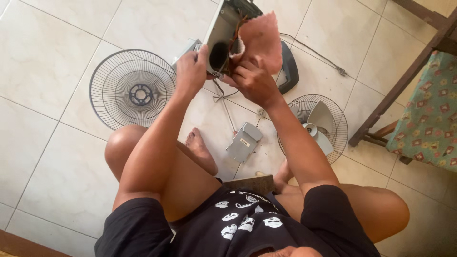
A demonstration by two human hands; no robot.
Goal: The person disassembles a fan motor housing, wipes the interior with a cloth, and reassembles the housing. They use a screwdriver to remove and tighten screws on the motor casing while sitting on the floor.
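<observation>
Seated on the tiled floor (57, 157), left hand (191, 71) clamps the fan's grey housing (220, 33) at twelve o'clock; right hand (252, 81) pinches a pink cloth (262, 38) (best worked gently around the wiring).

A wire guard (132, 89) lies left of the fan housing (223, 33), another guard (316, 126), seemingly holding blades (320, 124), right.
</observation>
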